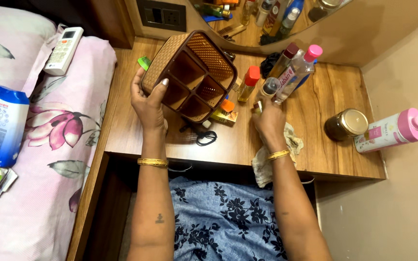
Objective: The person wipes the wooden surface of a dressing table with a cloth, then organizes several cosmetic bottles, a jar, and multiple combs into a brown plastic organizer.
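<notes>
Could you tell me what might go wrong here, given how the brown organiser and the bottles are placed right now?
The left hand alone tilts the brown organiser off the wooden table; it could slip onto the small orange-capped box beneath. The right hand works beside the clear pink-capped bottle and orange-capped bottle; a nudge may topple them. The pink-capped bottle lying on its side near the table's edge might roll off.

A blue and white pack (3,126) lies on the bed at left, near a white remote (64,50) with a small grey screen. A pink-capped white bottle (392,130) lies on its side at right, beside a gold-lidded jar (346,124). Clear bottle (293,72) (pink cap, white label) leans behind the right hand (269,119).
</notes>
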